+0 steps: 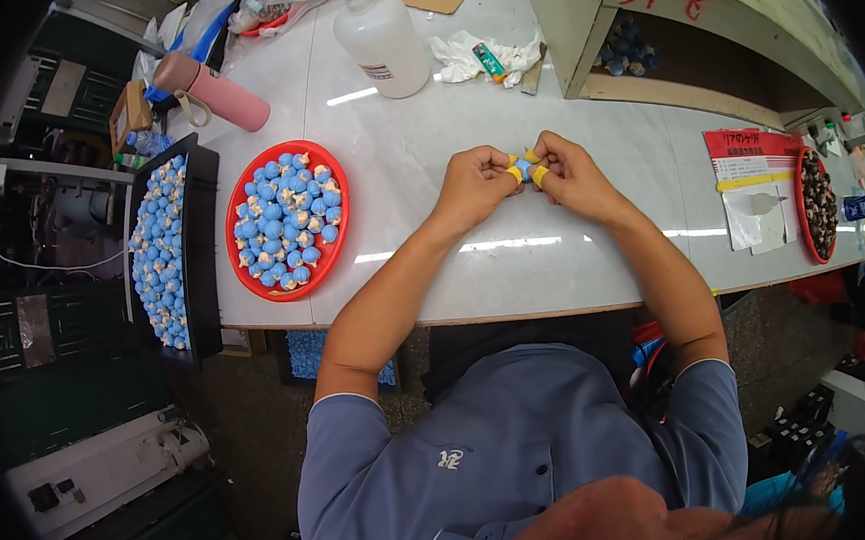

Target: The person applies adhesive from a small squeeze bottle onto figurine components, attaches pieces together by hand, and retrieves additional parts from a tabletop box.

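Over the middle of the white table, my left hand point(481, 178) and my right hand point(568, 172) meet with their fingertips almost touching. Yellow coverings wrap the tips of thumbs and forefingers. Between them a small light-blue piece point(523, 169) is pinched from both sides; its exact shape is mostly hidden by the fingers. To the left of my left forearm stands a round red tray point(341, 241) heaped with small blue and cream round pieces point(284, 220). They resemble the blue of the pinched piece.
A long black bin point(208, 185) with similar blue pieces stands at the table's left edge. Behind are a pink bottle point(225, 96), a white plastic bottle point(384, 53) and crumpled tissue point(458, 59). A metal shelf point(701, 94) stands far right, near a red basket point(808, 234) of dark pieces.
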Tool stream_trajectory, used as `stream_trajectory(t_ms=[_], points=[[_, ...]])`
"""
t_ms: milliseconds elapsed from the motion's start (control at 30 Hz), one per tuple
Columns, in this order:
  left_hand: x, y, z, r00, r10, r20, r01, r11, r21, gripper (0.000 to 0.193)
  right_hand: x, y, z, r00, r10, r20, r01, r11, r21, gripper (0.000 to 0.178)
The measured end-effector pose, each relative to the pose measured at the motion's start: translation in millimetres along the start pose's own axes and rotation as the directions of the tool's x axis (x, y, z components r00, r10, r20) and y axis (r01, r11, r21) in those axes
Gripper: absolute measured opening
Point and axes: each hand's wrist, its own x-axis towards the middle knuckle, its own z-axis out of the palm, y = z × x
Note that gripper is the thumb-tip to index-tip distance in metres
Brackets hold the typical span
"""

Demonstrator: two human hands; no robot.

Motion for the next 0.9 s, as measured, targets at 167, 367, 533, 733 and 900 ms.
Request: stream_trajectory(t_ms=[167, 367, 533, 733, 900], points=[[2, 0, 0, 1.000, 0.008, -0.021, -0.008, 1.000, -0.002, 0.015, 2, 2, 2, 0.999, 0.003, -0.048, -0.002, 1.000, 0.015, 0.011], [2, 7, -1, 0.997, -0.070, -0.026, 0.069, 0.997, -0.020, 0.013, 2, -1, -2, 0.998, 0.058, -0.025, -0.057, 0.997, 0.061, 0.010], [0, 12, -2, 0.996, -0.084, 0.000, 0.084, 0.993, -0.086, 0.021, 2, -2, -3, 0.996, 0.079, -0.031, -0.077, 0.995, 0.069, 0.011], [-2, 16, 0, 0.996, -0.094, -0.009, 0.093, 0.993, -0.070, 0.020, 3, 0, -4, 0.996, 0.086, -0.021, -0.084, 0.993, 0.084, 0.012], [-3, 17, -1, 0.995, -0.097, 0.000, 0.096, 0.993, -0.074, 0.019, 1, -3, -3, 0.997, 0.077, -0.015, -0.076, 0.994, 0.085, 0.012]])
